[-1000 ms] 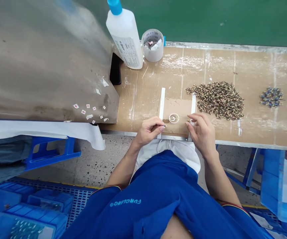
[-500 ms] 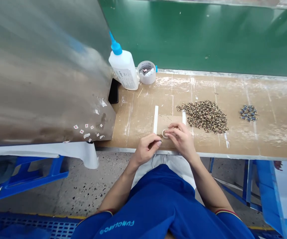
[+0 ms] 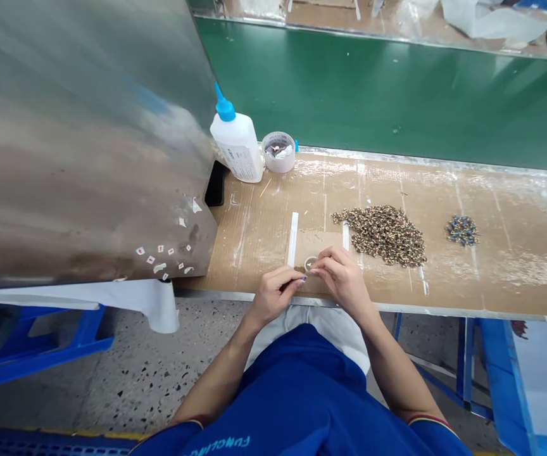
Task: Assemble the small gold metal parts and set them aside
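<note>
Pale translucent ring [image 3: 310, 261]: lay on a brown cardboard bench top [image 3: 254, 253], lower centre of the frame, between two white strips [image 3: 293, 239]. Left hand [image 3: 276, 294] and right hand [image 3: 344, 282]: had closed in from well apart, now nearly meeting at the ring. Right fingers [image 3: 321, 269]: curled into a near-closed pinch, just beside the ring. Left fingers [image 3: 296, 278]: likewise curled. Anything held: too small to tell. Speckled brass-coloured bead pile [image 3: 382, 235]: right of the hands.
</note>
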A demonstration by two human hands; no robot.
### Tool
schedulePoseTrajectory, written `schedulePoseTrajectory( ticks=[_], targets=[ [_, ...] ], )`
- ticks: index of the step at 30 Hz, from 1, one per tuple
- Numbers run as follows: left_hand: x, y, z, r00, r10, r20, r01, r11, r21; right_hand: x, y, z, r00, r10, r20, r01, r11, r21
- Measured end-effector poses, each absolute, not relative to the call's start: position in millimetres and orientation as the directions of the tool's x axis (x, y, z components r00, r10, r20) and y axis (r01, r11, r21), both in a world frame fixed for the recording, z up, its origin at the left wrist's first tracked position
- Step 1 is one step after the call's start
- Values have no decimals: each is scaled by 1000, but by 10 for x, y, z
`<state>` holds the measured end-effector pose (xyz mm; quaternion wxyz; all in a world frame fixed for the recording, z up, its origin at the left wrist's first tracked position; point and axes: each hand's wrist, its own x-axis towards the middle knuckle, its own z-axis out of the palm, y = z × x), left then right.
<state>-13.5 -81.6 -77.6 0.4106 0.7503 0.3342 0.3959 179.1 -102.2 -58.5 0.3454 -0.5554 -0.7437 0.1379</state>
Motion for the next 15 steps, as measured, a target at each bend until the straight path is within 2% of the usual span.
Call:
schedulePoseTrajectory(
  ticks=[3,9,15],
  targets=[
    [-135,-802,-789,493,816,302,186,-438,880,1728,-1006,-622,-95,926,365,725,316,-612],
    [-150,-790,-824,519,791,322,122,-442,889,1785,-1029,-564,-67,925,375,794,277,-541],
    [-110,-796,-834,502,796,339,154,-468,870,1788,-1064,-570,-87,930,357,683,316,-658]
  ],
)
